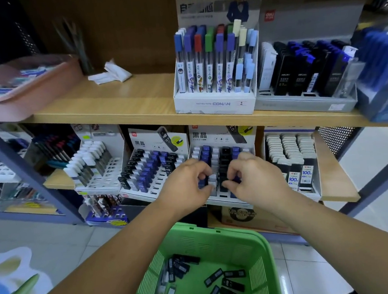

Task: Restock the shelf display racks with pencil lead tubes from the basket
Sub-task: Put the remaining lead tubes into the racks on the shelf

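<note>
Both of the person's hands work at a tiered display rack (223, 196) on the lower shelf (335, 182). The left hand (186, 184) has its fingers curled, pinching a blue tube (202, 181) in the rack's left column. The right hand (254, 179), just beside it, pinches a black tube (223, 178) in the middle column. Below the forearms, a green basket (264, 269) holds loose black tubes (231, 284) scattered on its floor.
</note>
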`<state>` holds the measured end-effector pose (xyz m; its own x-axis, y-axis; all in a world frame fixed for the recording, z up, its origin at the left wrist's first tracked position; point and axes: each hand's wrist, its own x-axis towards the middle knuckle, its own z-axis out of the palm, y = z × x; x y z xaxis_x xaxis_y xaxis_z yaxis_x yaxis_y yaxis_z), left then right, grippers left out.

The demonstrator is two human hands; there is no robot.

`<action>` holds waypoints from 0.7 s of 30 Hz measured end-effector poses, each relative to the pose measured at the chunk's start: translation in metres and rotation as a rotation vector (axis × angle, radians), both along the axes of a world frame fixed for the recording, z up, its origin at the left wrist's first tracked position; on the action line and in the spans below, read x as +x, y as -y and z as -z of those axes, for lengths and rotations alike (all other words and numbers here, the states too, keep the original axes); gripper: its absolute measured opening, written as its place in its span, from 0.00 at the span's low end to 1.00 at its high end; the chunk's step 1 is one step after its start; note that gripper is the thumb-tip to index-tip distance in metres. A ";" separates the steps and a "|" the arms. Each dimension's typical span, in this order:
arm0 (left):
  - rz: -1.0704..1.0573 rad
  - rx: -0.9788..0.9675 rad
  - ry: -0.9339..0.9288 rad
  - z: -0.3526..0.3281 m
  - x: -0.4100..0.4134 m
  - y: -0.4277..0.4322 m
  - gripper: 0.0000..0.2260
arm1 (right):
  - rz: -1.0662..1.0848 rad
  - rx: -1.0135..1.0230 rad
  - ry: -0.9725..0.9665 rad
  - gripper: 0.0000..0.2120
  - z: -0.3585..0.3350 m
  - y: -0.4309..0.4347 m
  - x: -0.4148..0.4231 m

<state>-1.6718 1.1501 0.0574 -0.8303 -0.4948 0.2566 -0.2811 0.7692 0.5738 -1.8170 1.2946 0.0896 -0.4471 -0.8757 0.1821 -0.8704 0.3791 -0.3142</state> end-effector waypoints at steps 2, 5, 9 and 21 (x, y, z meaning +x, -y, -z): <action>-0.019 0.016 -0.004 0.000 0.008 -0.003 0.09 | 0.028 0.058 0.056 0.13 0.010 -0.011 0.009; -0.083 0.120 0.087 0.004 0.020 -0.010 0.06 | 0.033 0.215 0.405 0.17 0.030 -0.021 0.018; -0.126 0.443 0.214 0.026 0.029 -0.026 0.05 | 0.073 0.180 0.663 0.27 0.055 -0.023 0.007; -0.129 0.511 0.293 0.047 0.021 -0.020 0.15 | 0.036 0.224 0.450 0.14 0.049 -0.029 -0.004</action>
<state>-1.6508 1.1698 0.0104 -0.7558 -0.5962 -0.2708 -0.5560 0.3659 0.7463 -1.8210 1.3237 0.0401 -0.4685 -0.8540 -0.2263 -0.6524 0.5072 -0.5631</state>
